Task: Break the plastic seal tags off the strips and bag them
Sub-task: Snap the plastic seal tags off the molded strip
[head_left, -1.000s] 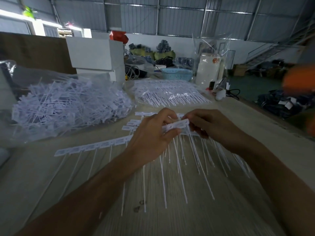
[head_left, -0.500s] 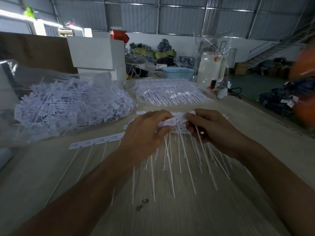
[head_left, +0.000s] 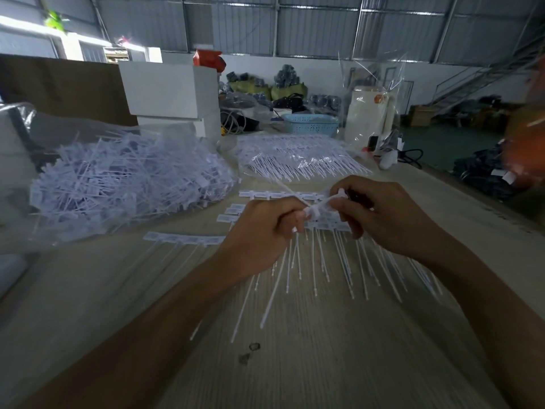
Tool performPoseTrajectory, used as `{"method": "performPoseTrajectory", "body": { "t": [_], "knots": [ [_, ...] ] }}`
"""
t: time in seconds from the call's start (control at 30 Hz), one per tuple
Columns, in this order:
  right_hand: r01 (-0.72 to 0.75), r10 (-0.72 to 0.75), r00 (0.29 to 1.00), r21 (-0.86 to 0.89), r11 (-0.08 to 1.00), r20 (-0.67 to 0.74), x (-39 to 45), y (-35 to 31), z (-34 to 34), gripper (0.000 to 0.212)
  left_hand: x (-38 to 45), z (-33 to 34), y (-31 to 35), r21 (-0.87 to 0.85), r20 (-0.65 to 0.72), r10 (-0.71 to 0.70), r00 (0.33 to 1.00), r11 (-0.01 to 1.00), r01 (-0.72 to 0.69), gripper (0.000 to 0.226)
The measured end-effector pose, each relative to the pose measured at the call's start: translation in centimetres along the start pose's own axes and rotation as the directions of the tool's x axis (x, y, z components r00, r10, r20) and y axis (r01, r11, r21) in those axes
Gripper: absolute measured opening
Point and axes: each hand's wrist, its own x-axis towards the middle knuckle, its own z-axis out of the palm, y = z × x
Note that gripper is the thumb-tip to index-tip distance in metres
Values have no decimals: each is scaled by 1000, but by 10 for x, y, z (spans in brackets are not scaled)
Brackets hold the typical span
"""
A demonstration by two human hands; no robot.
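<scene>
Left hand [head_left: 265, 231]: fingers curled, gripping one end of a white seal tag [head_left: 317, 209], raised above the table.
Right hand [head_left: 380, 214]: fingers curled, pinching the other end of the same tag; its thin tail points up and to the left.
Strips [head_left: 184, 239]: several rows of joined tags lie flat on the table [head_left: 324, 364] under and beside the hands, tails pointing toward the person.
Bag [head_left: 118, 178]: clear plastic, heaped with loose tags, on the table to the left.
Bundle [head_left: 298, 162]: more strips in clear wrap, beyond the hands.
</scene>
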Motion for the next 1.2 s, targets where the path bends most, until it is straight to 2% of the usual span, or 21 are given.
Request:
{"method": "performPoseTrajectory", "body": {
  "t": [0.1,0.17,0.23,0.3,0.4,0.5,0.63,0.77,0.87,0.97,1.03,1.2],
  "knots": [
    [-128,118,984,-69,989,-134,2,14,-11,9,-2,1,6,-42,75,41,996,998,-38,23],
    [-226,221,949,5,974,-224,0,22,-24,11,-2,2,8,-60,71,64,995,996,-60,19],
    [-247,272,950,164,955,-152,-2,21,-25,11,1,2,7,-78,-4,44,999,996,-44,11],
    [-234,240,971,288,929,12,-2,7,-12,20,3,1,6,-88,-72,4,997,996,-10,13],
    [-206,170,978,425,881,121,1,-11,10,19,2,0,4,-55,-81,-24,996,998,20,20],
    [-292,216,956,548,784,200,1,-15,18,29,1,0,5,-85,-85,-55,995,995,47,36],
    [-257,179,963,497,828,200,-1,-16,22,24,1,-3,7,-70,-65,-11,998,998,6,30],
    [-279,266,958,564,777,108,4,-6,14,22,1,-9,4,62,20,37,999,997,-38,29],
    [-304,273,951,581,755,143,2,-3,16,25,0,-8,4,160,-16,26,1000,987,-23,24],
    [-254,215,967,512,820,134,0,-8,19,31,-3,-7,4,220,-38,49,998,975,-40,20],
    [-174,157,985,401,900,75,1,-10,19,24,-4,-7,4,250,-20,75,997,966,-67,20],
    [-58,54,998,227,972,26,1,-6,16,16,-2,-3,2,97,15,30,999,995,-31,13]
  ]
}}
